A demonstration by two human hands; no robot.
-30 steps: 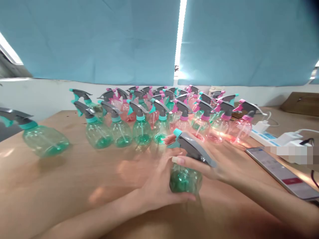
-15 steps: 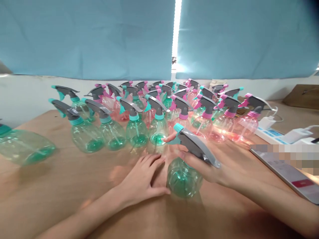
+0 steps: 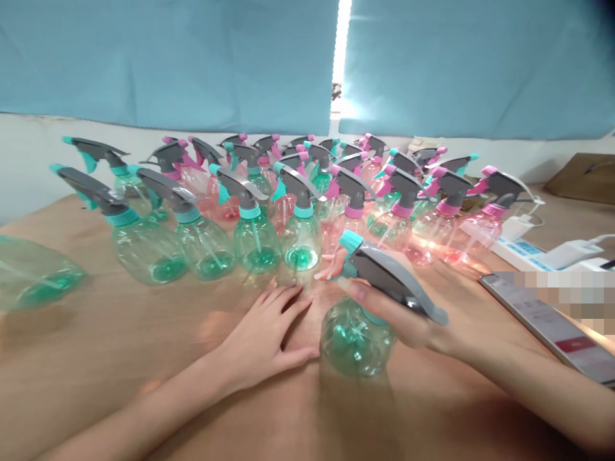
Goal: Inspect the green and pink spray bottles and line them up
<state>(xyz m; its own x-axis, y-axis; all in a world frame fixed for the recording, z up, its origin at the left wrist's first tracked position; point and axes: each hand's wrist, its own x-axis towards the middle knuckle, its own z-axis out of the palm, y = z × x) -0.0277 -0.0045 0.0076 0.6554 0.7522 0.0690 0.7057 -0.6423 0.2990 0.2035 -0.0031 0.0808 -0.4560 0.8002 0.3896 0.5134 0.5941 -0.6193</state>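
Green see-through plastic forms the held spray bottle [image 3: 355, 346], tilted over the nearer part of the worktop [image 3: 144, 339], apart from the rows; whether its base touches down I cannot tell. The right hand [image 3: 413, 323] has its grip clamped round the neck, under the grey trigger head [image 3: 398, 278]. The left hand [image 3: 262, 336] lies palm down with its grip apart and empty, its thumb tip just beside the bottle. Judging by how things lie, much is done: the front-row green bottles [image 3: 257, 240] and pink bottles [image 3: 480, 234] stand with heads fitted, more crowding behind toward the far edge. The held one has its head on too, but is not among them. Toward the left edge, another green bottle [image 3: 33, 275] sits alone, its top out of view. A phone [image 3: 552, 333] lies to the right, near a power strip [image 3: 521, 253].
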